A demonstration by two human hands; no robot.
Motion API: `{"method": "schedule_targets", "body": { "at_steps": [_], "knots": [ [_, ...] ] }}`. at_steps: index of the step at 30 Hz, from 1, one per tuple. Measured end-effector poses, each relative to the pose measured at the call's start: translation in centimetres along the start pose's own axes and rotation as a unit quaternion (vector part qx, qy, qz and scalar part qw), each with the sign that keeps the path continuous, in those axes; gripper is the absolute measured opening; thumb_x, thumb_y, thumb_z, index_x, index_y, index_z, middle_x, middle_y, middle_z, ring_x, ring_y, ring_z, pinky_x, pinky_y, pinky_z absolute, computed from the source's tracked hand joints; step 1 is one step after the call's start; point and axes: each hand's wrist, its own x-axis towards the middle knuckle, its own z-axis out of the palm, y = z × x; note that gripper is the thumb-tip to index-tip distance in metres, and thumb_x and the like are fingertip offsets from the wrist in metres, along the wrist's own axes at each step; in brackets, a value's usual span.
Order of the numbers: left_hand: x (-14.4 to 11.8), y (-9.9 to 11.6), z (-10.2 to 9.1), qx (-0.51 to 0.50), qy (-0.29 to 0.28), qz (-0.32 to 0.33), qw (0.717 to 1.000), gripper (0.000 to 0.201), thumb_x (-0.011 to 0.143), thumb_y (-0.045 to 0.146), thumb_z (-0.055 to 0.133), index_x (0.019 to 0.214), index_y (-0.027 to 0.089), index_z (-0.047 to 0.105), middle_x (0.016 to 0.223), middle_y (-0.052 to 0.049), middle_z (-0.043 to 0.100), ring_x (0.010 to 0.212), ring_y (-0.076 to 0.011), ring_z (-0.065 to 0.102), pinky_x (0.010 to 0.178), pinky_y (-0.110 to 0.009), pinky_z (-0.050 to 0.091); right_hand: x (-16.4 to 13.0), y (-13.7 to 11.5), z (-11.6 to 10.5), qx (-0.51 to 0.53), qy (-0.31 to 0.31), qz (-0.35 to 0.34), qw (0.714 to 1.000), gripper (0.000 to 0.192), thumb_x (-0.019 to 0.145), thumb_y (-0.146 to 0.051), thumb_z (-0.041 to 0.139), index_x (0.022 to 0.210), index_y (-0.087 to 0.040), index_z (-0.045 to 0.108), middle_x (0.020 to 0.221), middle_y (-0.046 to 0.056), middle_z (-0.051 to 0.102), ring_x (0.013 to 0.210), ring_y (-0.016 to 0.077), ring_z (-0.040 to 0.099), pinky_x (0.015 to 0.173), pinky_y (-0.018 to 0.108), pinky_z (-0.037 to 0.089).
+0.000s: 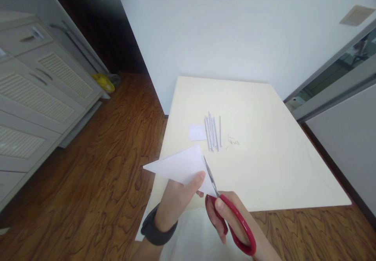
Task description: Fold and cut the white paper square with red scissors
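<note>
A white triangular sheet of paper [176, 164] is pinched in my left hand [188, 188], thumb on top and the other fingers mostly hidden beneath. My right hand [226, 210] grips a pair of scissors [239, 218] by its red handles. Its metal blades point up and away, lying along the paper's right edge near the corner; whether they cut into it I cannot tell. Beyond my hands, several thin rolled paper sticks [212, 132] lie side by side on the table, one slightly apart. Just left of them lies a small white paper square [197, 132].
The cream table [279, 155] reaches a white wall [205, 29]. Small thin scraps [233, 140] lie right of the sticks. A white cabinet [38, 84] stands at left on the wooden floor [117, 143], with a yellow item [103, 82] beside it. A sliding door [340, 92] is at right.
</note>
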Motion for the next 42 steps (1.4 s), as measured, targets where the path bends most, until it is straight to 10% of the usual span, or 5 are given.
{"method": "schedule_targets", "body": {
  "at_steps": [42],
  "knots": [
    [1.0,-1.3,1.4,-0.068,0.046,-0.01,0.997,0.029,0.075,0.026,0.064,0.049,0.018,0.053,0.048,0.003,0.056,0.048,-0.0137,0.054,0.056,-0.027,0.047,0.9,-0.6,-1.1,-0.03,-0.017,-0.01,0.999,0.052,0.093,-0.057,0.033,0.058,-0.02,0.041,0.049,-0.003,0.04,0.044,0.01,0.042,0.048,0.024,0.034]
  ]
}}
